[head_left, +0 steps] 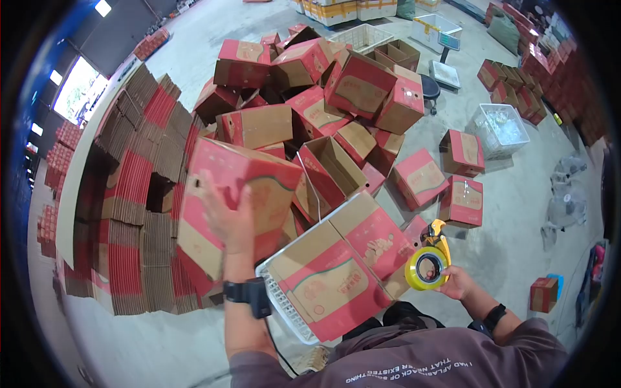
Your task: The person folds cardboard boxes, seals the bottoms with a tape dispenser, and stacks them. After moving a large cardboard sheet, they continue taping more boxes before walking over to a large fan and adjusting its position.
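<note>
My left hand (228, 216), fingers spread, lies against a red and brown cardboard box (252, 187). This box leans at the front left of the heap and overlaps the flattened stacks in this view. In my right hand (456, 282) is a tape dispenser (427, 267) with a yellow roll and an orange-and-black head. Between my hands, close to my body, a flattened red and brown carton (330, 278) rests on an upturned white plastic crate (284, 310).
A heap of made-up boxes (310, 116) stands ahead. Tall stacks of flattened cartons (139, 213) rise at the left. Loose boxes (420, 180), a white bin (498, 132), a stool (430, 87) and a scale (445, 74) are on the floor to the right.
</note>
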Available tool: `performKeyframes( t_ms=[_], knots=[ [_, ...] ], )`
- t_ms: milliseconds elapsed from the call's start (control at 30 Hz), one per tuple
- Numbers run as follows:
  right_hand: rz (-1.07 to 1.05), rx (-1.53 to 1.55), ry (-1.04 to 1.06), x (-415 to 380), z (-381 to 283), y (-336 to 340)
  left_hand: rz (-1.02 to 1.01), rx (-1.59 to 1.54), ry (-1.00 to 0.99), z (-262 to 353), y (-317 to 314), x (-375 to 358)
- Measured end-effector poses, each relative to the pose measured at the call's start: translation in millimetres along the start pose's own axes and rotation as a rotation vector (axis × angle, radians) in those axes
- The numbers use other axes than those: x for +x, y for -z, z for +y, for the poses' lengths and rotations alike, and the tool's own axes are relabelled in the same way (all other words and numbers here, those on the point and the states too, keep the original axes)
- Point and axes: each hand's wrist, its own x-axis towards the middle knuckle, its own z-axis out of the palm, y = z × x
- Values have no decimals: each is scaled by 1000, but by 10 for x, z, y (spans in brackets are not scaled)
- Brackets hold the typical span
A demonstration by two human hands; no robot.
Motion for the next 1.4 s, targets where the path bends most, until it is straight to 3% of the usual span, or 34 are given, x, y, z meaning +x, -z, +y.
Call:
performKeyframes(
  t_ms=[100, 167, 233, 300, 400, 433, 467, 567, 633, 733, 800, 833, 900, 933, 1033, 1067, 1100, 1167, 1200, 1300, 1367, 1400],
  knots=[
    [22, 28, 55, -42, -12, -135, 181, -210, -30, 178, 471, 649],
    [-84, 20, 141, -35, 16, -124, 424, -78, -309, 188, 590, 1070],
    [-69, 4, 155, 27, 25, -114, 372, 350, -483, 86, 429, 1422],
    [-67, -16, 186, 74, -56, -260, 120, 500, -364, -168, 2, 1290],
    [8, 26, 180, 206, -102, -494, -142, 29, -336, -449, -504, 297],
    [14, 21, 168, 372, -116, -413, -439, -292, -95, -598, -629, -306],
    [43, 33, 190, 569, -117, -306, -669, -388, 126, -667, -620, -905],
    [89, -37, 199, 1087, -210, 41, -904, -128, 588, -1131, -498, -3002],
    [174, -131, 236, 1318, -252, 67, -818, -427, 873, -1502, -556, -4295],
    [218, -220, 232, 1592, -225, 161, -733, -376, 971, -1042, -206, -4218],
    [262, -317, 137, 1776, -159, 463, -466, -752, 1400, -985, -119, -4102],
    [260, -328, 120, 1702, -137, 420, -636, -725, 1458, -898, 46, -3782],
    [284, -366, 34, 1478, -149, 190, -747, -822, 1377, -927, 209, -3569],
    [237, -335, -25, 1473, -134, 237, -700, -838, 1275, -800, 319, -3376],
    [186, -288, -13, 1239, -21, 106, -721, -685, 1329, -899, 438, -3330],
    [151, -212, 16, 1212, 24, 104, -619, -891, 1338, -892, 500, -3323],
    [147, -209, 23, 1203, 17, 122, -620, -894, 1329, -788, 602, -3171],
    [34, 36, 161, 1169, 44, 205, -529, -1342, 1269, -460, 960, -2728],
    [20, 145, 157, 1266, -29, 441, -569, -1281, 1206, -401, 1129, -2606],
    [97, 165, 169, 943, -413, 59, -723, -1157, 1130, -379, 1588, -2408],
    [118, 2, 126, 930, -600, 186, -864, -900, 1025, -483, 1596, -2461],
    [39, -105, 262, 681, -561, -52, -778, -825, 878, -604, 1472, -2641]
  ],
)
